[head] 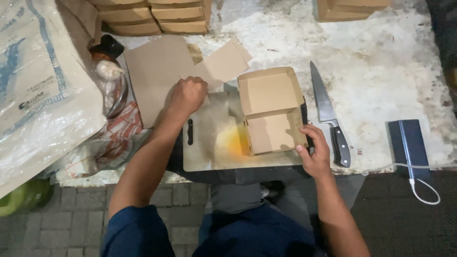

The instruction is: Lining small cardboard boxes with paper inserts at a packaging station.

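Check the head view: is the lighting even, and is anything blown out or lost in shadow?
Head view: uneven; the white table is brightly lit, with glare on the plastic sack; the paved ground below is dark; the cardboard box, knife and both hands, left and right, stay clear.

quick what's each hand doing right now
Left hand: closed fist on the flat cardboard.
Right hand: holding the open box by its side.

left hand (188, 95): closed in a fist on flat cardboard sheet (162, 71) | right hand (314, 152): touching right edge of open cardboard box (271, 109) | box stands on cutting board (209, 138) | knife (328, 114) just right of box | power bank (407, 143) near table edge
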